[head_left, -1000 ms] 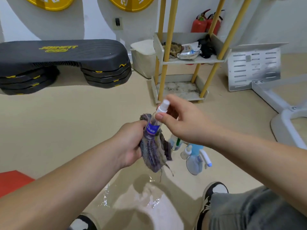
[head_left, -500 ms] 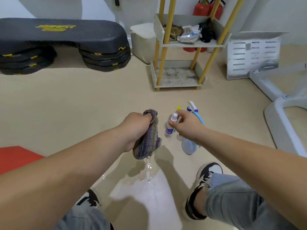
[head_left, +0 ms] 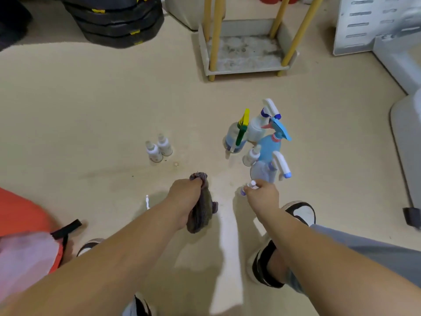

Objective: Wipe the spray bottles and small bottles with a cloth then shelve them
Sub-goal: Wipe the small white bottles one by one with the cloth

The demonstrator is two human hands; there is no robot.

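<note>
We grip cloth in left hand; right hand pinches small bottle down near floor, just beside spray bottles. Risk, we judge: set down crooked, it tips; knuckles nudge nearest one, cluster topples. Shelf well apart.

Floor: pair of small bottles stands side by side, ahead-left of left hand. Spray-bottle cluster stands right of the pair, well apart, just ahead of right hand; lone small bottle stands within the cluster. Shelf rack sits behind the cluster. Cloth in left hand; held bottle in right hand, to the cloth's right.
</note>
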